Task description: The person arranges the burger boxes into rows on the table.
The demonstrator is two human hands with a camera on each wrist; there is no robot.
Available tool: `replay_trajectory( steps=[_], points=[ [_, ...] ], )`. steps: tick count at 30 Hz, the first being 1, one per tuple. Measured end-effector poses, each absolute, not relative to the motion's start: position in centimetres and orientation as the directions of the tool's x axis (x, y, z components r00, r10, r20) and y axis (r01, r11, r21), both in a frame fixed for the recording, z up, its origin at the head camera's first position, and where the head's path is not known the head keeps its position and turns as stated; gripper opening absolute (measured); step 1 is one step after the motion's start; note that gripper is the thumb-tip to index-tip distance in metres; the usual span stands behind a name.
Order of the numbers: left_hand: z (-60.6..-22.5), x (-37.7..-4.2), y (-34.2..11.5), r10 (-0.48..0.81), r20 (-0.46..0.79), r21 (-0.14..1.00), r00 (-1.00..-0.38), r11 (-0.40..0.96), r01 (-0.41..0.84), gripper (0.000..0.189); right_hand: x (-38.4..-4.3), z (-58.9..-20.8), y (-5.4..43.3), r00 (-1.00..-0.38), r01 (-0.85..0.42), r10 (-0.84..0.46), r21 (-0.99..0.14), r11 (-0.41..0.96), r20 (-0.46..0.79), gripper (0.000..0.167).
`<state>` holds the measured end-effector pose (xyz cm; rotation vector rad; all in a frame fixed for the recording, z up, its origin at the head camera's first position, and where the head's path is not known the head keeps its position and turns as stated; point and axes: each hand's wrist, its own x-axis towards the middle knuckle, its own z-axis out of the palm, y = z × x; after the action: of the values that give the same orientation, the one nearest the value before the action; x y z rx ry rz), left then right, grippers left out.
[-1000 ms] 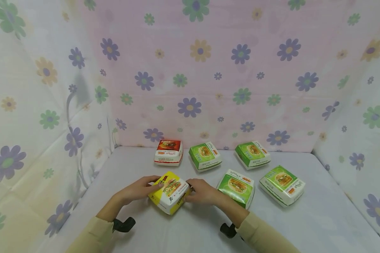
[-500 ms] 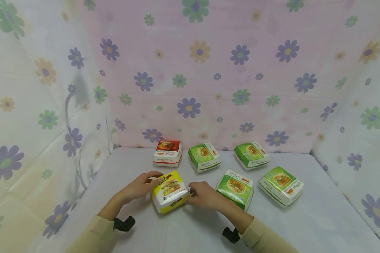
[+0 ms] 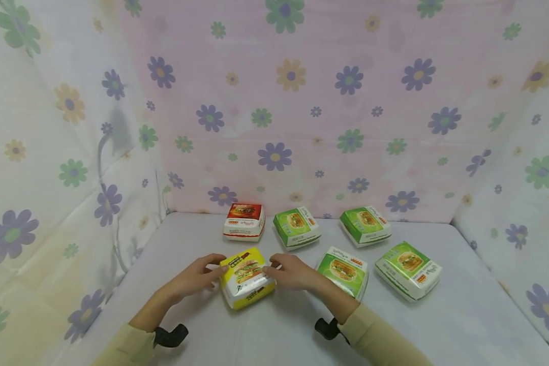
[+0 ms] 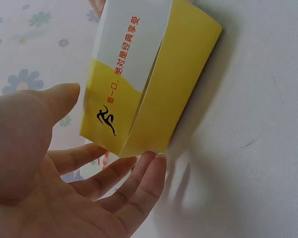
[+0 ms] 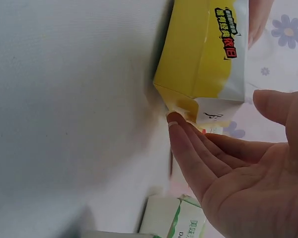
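The left hand (image 3: 201,274) is facing palm-inward at one end of the yellow burger box (image 3: 247,278), its fingers (image 4: 146,191) spreading loosely at the lower edge, thumb hovering just off the top. The right hand (image 3: 295,272) is mirroring it opposite, wide and ungripping. Between them, the box is sitting on the tabletop (image 3: 238,340), nearer than the red box (image 3: 244,222).

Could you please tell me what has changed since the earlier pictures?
The yellow box has turned clockwise, seen from above. The left hand has drawn its thumb back to the box's left edge, and the right hand has raised its thumb beside the top; both thumbs now appear clear of the box. The red box and four green boxes stayed put.
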<state>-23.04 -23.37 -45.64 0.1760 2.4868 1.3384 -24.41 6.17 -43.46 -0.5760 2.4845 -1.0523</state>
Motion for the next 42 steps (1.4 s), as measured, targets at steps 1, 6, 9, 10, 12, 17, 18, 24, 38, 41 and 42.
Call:
replay_trajectory(
  steps=[1, 6, 9, 10, 12, 17, 18, 24, 38, 41, 42],
  points=[
    [-45.8, -23.1, -23.3, 0.257, -0.212, 0.833, -0.943, 0.552, -0.037, 0.057, -24.5, -43.7, 6.1, -0.845, -0.214, -0.501, -0.743, 0.634, -0.184, 0.05],
    [-46.2, -23.5, -23.0, 0.26, -0.217, 0.835, -0.941, 0.548, -0.041, 0.058, -24.5, -44.7, 6.1, -0.846, -0.198, -0.498, -0.757, 0.622, -0.188, 0.047],
    [-46.3, -24.0, -22.9, 0.262, -0.21, 0.832, -0.942, 0.554, -0.031, 0.059, -23.8, -44.5, 6.0, -0.854, -0.2, -0.489, -0.754, 0.626, -0.18, 0.046],
    [-46.4, -24.1, -22.9, 0.263, -0.205, 0.832, -0.943, 0.553, -0.027, 0.059, -23.6, -44.4, 6.0, -0.856, -0.205, -0.488, -0.752, 0.627, -0.174, 0.045],
    [-46.4, -24.4, -22.8, 0.264, -0.196, 0.833, -0.944, 0.552, -0.019, 0.057, -23.1, -44.3, 5.9, -0.859, -0.208, -0.483, -0.746, 0.633, -0.17, 0.043],
    [-46.3, -24.5, -22.8, 0.266, -0.183, 0.839, -0.946, 0.545, -0.009, 0.056, -22.6, -44.0, 5.8, -0.863, -0.203, -0.471, -0.727, 0.656, -0.184, 0.041],
    [-46.3, -24.5, -22.9, 0.266, -0.181, 0.84, -0.947, 0.542, -0.008, 0.057, -22.6, -43.8, 5.8, -0.864, -0.2, -0.468, -0.723, 0.661, -0.188, 0.04],
    [-46.0, -23.7, -23.0, 0.243, -0.184, 0.844, -0.952, 0.536, -0.027, 0.062, -23.2, -43.4, 6.0, -0.87, -0.19, -0.454, -0.72, 0.668, -0.192, 0.037],
    [-46.2, -23.5, -22.7, 0.265, -0.248, 0.824, -0.932, 0.563, -0.059, 0.072, -22.5, -44.1, 5.7, -0.87, -0.133, -0.439, -0.751, 0.647, -0.224, 0.044],
    [-46.3, -23.5, -22.8, 0.269, -0.259, 0.826, -0.928, 0.559, -0.068, 0.072, -22.3, -44.2, 5.6, -0.871, -0.131, -0.438, -0.752, 0.645, -0.224, 0.043],
    [-46.4, -23.5, -22.8, 0.27, -0.263, 0.828, -0.926, 0.556, -0.074, 0.072, -22.2, -44.2, 5.5, -0.871, -0.132, -0.439, -0.753, 0.644, -0.222, 0.042]
  ],
)
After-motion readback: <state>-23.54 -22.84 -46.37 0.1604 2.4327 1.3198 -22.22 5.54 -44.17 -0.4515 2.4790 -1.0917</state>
